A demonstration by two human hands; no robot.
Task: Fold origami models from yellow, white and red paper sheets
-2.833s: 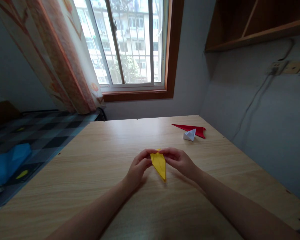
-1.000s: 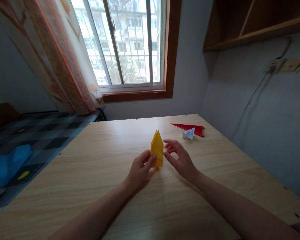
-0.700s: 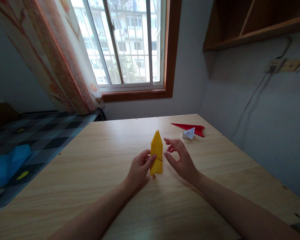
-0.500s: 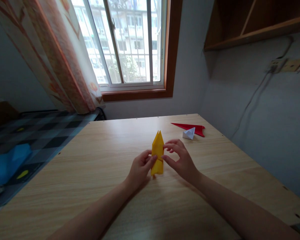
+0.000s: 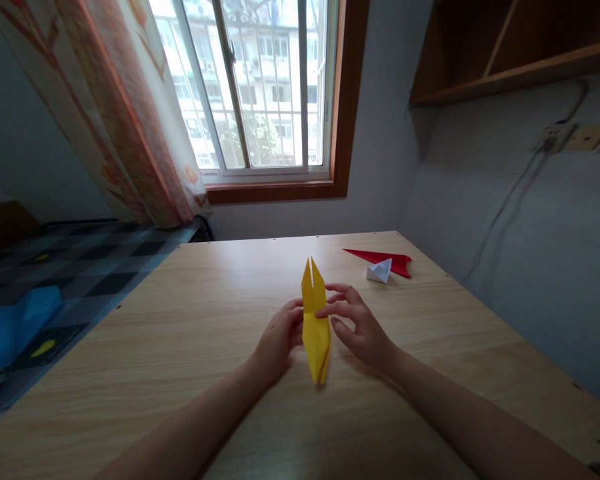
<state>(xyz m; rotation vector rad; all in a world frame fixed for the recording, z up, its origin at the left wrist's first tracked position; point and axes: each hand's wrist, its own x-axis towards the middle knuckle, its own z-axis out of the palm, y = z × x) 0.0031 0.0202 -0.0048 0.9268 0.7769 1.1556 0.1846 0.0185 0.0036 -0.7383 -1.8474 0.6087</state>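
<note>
A folded yellow paper piece (image 5: 315, 320), long and narrow with two pointed tips at its far end, is held just above the wooden table (image 5: 220, 373) at its middle. My left hand (image 5: 279, 338) pinches its left edge. My right hand (image 5: 356, 324) grips its right edge with fingertips laid across the middle crease. Both hands hold the same paper.
A red folded paper shape (image 5: 384, 257) and a small white folded paper (image 5: 379, 270) lie at the table's far right. A wall runs along the right side, a window behind. A bed with a checked cover (image 5: 70, 267) and a blue object (image 5: 15, 323) stands to the left.
The yellow paper was turned upright by my left hand while my right hand let go, then my right hand took hold again. Its lower flap has unfolded downward, making it longer.
</note>
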